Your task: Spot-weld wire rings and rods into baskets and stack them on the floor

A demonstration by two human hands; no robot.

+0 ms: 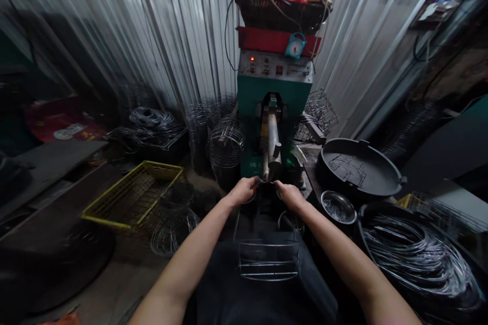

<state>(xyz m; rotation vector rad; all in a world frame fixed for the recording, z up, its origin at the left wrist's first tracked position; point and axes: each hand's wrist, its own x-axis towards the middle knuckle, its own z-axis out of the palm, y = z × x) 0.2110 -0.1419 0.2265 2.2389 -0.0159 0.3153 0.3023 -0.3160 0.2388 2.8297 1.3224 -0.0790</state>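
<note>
Both hands are held out in front of me at the tip of a green spot welding machine [247, 96]. My left hand [245, 190] is closed, thumb and fingers pinching the far edge of a wire rack [269, 278]. On the other side of the electrode tip, my right hand [290, 194] pinches the same far edge. The rack's thin bars run back toward my lap, where its curved near end shows bright against dark clothing. Above the hands, the thick metal electrode arm [272, 134] slopes down, its tip close to the far edge. Whether they touch cannot be made out.
At right stand a round black pan [400, 183] with wire pieces, a metal bowl [354, 213] of short pieces and a tub of wire rings [419, 259]. A yellow wire basket [131, 226] and wire coils [152, 119] lie left. A dark basket [282, 10] tops the machine.
</note>
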